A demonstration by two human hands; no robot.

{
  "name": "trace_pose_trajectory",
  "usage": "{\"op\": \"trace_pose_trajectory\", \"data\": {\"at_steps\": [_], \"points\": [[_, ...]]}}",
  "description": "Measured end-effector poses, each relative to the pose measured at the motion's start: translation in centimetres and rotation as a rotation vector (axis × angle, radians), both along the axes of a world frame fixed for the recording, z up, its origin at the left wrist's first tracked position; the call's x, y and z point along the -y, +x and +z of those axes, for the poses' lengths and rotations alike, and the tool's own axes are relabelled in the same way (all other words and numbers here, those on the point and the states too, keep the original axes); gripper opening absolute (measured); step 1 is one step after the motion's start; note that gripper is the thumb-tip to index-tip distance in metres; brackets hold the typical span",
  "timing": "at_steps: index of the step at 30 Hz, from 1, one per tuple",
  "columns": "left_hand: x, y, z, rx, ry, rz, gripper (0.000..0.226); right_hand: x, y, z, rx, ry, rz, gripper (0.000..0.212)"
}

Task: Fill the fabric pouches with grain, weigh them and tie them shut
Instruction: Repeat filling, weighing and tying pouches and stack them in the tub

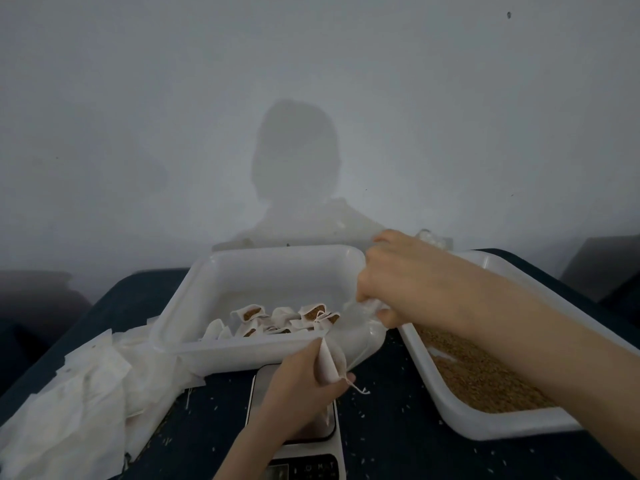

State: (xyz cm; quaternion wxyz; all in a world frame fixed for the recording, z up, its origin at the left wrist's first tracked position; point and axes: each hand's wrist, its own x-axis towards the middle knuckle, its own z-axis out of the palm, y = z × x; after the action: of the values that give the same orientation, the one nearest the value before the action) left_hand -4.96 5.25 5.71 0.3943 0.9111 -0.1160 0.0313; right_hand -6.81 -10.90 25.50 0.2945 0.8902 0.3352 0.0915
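Note:
My left hand (294,382) grips a white fabric pouch (329,365) by its side, holding it upright above the scale (311,455), drawstring dangling. My right hand (398,275) is closed on a translucent scoop-like thing (360,327) that slants down toward the pouch's mouth; whether it holds any grain cannot be made out. A white tray (485,426) on the right holds loose brown grain (485,372). Another white tray (242,261) in the middle holds several filled pouches (284,318), some with grain showing at the top.
A heap of flat empty white pouches (79,386) lies at the left on the dark table (388,427), which has stray grains scattered on it. A pale wall rises right behind the table, with my shadow on it.

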Motion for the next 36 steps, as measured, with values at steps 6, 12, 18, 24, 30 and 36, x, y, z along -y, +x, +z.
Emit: {"op": "trace_pose_trajectory", "data": {"at_steps": [6,12,18,24,30,36], "points": [[0.0,0.2,0.1,0.000,-0.081,0.022,0.039,-1.1,0.6,-0.5,0.122,-0.047,0.018,0.017],[-0.8,1.4,0.1,-0.013,-0.084,0.042,0.013,0.3,1.6,-1.0,0.085,0.014,-0.031,0.015],[-1.9,2.9,0.0,-0.028,0.026,0.000,0.031,7.2,2.6,-2.9,-0.141,0.402,-0.253,0.018],[-2.7,2.2,-0.4,-0.046,0.000,-0.017,0.032,15.5,4.5,-7.9,-0.183,0.707,-0.537,0.029],[-5.1,1.2,-2.3,0.099,0.282,0.090,0.029,18.9,5.5,-13.9,-0.276,0.613,-0.762,0.023],[-7.4,0.5,-3.0,-0.022,0.106,-0.038,0.029,18.1,5.8,-15.8,-0.438,0.567,-0.796,0.039]]}}
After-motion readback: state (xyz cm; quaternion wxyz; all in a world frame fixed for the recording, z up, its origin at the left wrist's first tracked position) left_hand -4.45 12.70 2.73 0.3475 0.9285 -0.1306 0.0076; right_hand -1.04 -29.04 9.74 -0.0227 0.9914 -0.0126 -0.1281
